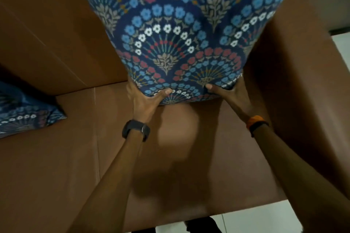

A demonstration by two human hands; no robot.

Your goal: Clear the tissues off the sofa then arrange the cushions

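Observation:
A blue floral cushion (180, 34) stands upright over the right end of the brown sofa (56, 166), near the backrest and the right armrest. My left hand (146, 101) grips its lower edge on the left, thumb on the front face. My right hand (230, 96) grips the same edge on the right. A second cushion (22, 113) of the same pattern lies on the seat at the far left, partly cut off by the frame. No tissues are visible on the seat.
The sofa's right armrest (295, 81) rises beside the held cushion. The backrest (47, 34) runs behind it. Pale tiled floor (255, 221) shows in front of the sofa and at the far right.

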